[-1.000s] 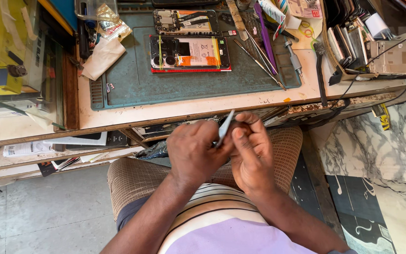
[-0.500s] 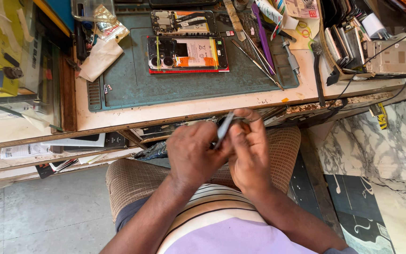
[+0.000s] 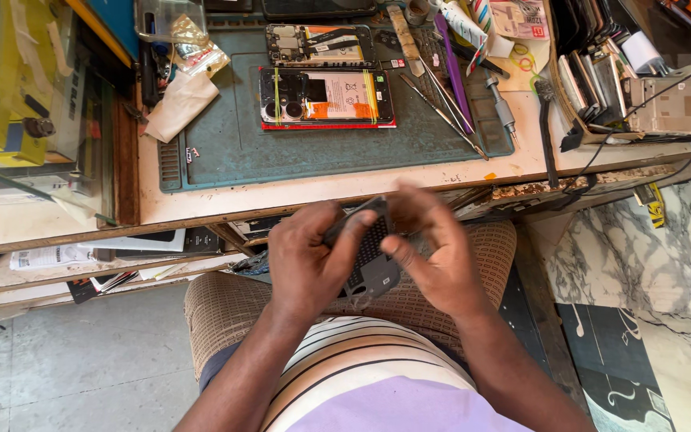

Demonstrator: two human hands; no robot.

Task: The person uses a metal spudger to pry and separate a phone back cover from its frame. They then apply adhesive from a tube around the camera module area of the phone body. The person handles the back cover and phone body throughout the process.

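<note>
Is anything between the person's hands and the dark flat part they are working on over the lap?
Nothing visible. The left hand and right hand both already touch the dark flat part, holding it between them above the lap, below the bench edge.

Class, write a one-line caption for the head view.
Left hand and right hand hold a dark part below the bench.

Light: bright, even daylight | Shadows: soft, cast under the tabletop edge | Glare: pale washout on the marble floor at right | Blur: motion smear on the right hand | Edges: straight lines bowed by wide-angle distortion
</note>
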